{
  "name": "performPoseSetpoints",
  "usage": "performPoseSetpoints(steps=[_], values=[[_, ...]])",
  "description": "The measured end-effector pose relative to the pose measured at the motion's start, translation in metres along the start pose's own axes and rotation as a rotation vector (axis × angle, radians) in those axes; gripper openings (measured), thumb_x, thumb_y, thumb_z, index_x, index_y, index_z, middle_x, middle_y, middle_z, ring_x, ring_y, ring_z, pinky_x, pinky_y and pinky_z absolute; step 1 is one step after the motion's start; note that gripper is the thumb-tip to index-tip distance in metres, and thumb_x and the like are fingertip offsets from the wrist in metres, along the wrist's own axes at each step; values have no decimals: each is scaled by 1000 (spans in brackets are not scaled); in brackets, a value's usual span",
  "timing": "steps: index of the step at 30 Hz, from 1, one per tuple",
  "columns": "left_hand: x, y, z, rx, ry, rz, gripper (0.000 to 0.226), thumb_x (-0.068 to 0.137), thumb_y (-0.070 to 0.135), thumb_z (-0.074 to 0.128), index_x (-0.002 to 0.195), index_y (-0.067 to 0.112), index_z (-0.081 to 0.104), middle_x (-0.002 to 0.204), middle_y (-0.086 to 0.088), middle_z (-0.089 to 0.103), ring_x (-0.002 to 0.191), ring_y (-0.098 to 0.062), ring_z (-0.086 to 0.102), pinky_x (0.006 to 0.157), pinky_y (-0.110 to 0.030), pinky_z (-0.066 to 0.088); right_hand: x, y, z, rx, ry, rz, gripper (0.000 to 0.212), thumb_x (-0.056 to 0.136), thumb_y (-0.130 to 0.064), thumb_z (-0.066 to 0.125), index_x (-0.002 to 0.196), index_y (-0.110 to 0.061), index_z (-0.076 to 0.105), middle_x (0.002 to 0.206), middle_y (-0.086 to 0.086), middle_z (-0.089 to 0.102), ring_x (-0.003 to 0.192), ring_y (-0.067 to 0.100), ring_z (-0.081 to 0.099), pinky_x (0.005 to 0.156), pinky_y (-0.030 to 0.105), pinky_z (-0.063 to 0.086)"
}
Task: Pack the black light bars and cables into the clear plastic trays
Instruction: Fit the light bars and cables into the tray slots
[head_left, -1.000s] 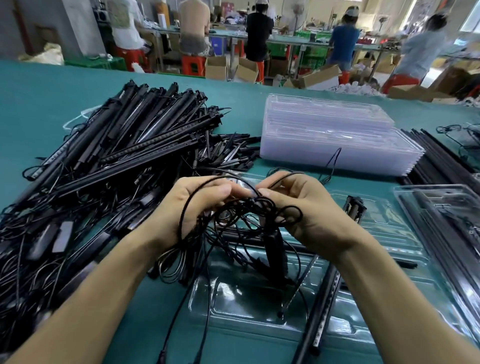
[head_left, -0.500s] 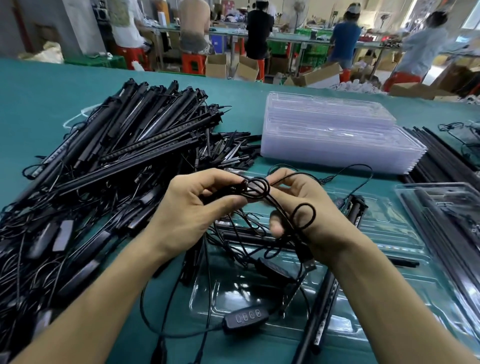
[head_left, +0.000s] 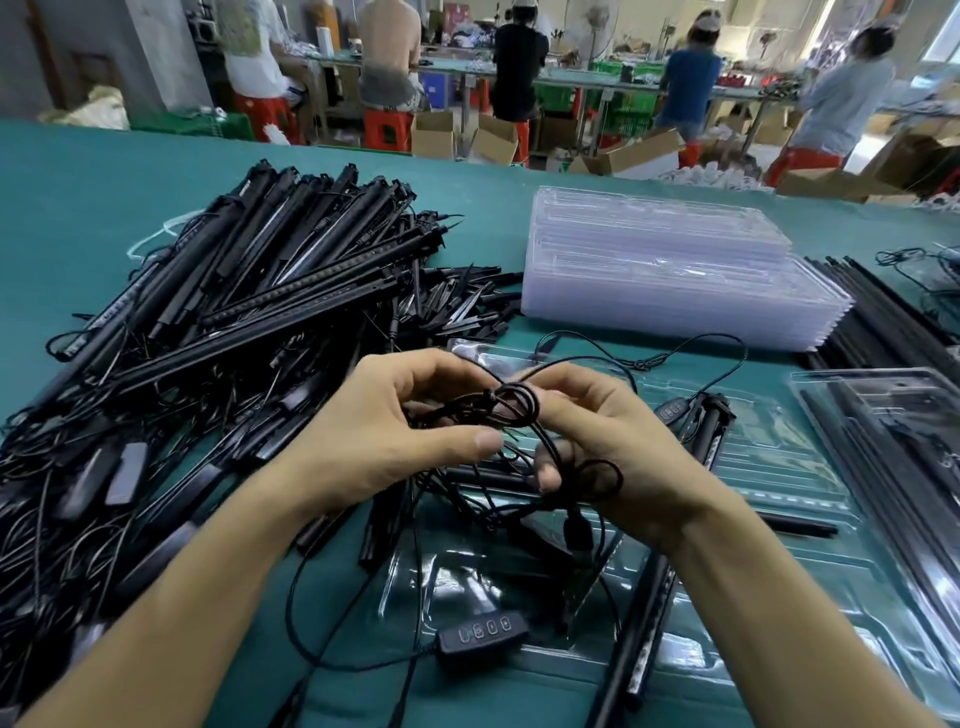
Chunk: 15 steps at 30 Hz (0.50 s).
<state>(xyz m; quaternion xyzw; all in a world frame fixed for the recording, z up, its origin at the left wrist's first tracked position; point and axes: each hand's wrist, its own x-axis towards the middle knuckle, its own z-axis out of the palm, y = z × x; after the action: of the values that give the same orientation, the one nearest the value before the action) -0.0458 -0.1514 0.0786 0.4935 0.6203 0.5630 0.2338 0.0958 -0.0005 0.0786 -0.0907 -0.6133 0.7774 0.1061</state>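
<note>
Controller (head_left: 483, 631) fallen onto tray (head_left: 779, 467); left hand (head_left: 374, 436), right hand (head_left: 623, 457) pinch cable (head_left: 514, 400); teal table (head_left: 78, 208).

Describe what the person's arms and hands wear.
The left hand and right hand are bare: no gloves, rings or watch in view. The left forearm and right forearm are bare to the frame's edge, no sleeve.

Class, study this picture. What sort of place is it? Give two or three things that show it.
Most likely a factory packing line: a big heap of black light bars, a stack of clear plastic trays, and other workers at long benches with cardboard boxes behind.
</note>
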Motion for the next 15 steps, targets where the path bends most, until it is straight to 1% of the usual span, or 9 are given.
performPoseSetpoints(steps=[1,3,5,7,8,10,12,14,15], values=[[0,-2,-1,-49,-32,-15,38,69,22,87,104,28,74,103,-1,75,96,-12,72,78,-18,54,0,0,0,1,-24,-14,8,83,-24,71,90,-25,74,92,4,71,42,10,56,41,18,45],[1,-5,-3,-124,-45,-31,52,67,24,85,117,28,70,112,-7,71,105,-15,69,82,-20,53,-1,-1,1,-40,-72,-38,15,86,-21,67,97,-27,76,95,5,72,42,6,52,41,17,44],[1,-6,-2,-205,-63,-37,65,66,31,81,128,30,63,117,-13,67,108,-18,64,88,-25,52,-1,1,1,-130,-65,-53,14,90,-19,66,97,-25,76,91,2,73,40,4,47,39,15,39],[2,-6,-1,-262,-74,0,64,71,38,78,132,33,60,116,-9,68,106,-14,63,90,-25,50,0,3,2,-219,-39,-34,12,93,-17,64,91,-24,74,82,-4,71,36,5,45,38,15,36],[2,-6,1,-262,-54,25,57,76,40,75,131,33,61,113,-3,70,104,-9,63,89,-21,49,0,4,3,-266,-50,-17,12,94,-15,62,91,-21,71,76,-7,69,36,6,46,37,15,37],[4,-5,4,-233,18,66,40,85,36,67,125,31,67,103,3,74,98,-4,65,85,-15,49,-1,4,7,-347,-117,55,9,97,-11,59,93,-12,66,70,-10,64,41,7,53,41,16,42],[5,-5,6,-234,74,97,29,86,35,67,114,32,73,91,4,75,88,-4,67,83,-15,50,1,6,11,-451,-172,94,9,96,-12,60,92,-7,66,71,-6,63,51,7,59,48,17,46],[5,-4,7,-298,61,128,21,85,42,72,103,31,76,85,3,74,82,-6,67,77,-18,50,7,9,14,-687,-139,40,12,95,-11,62,92,-1,67,73,-4,61,59,2,57,57,19,47],[4,-3,8,-349,35,133,21,84,45,73,98,30,75,85,2,74,81,-8,67,74,-19,50,10,10,17,-755,-110,10,11,96,-11,61,92,-1,66,74,-3,61,62,2,56,61,22,48]])
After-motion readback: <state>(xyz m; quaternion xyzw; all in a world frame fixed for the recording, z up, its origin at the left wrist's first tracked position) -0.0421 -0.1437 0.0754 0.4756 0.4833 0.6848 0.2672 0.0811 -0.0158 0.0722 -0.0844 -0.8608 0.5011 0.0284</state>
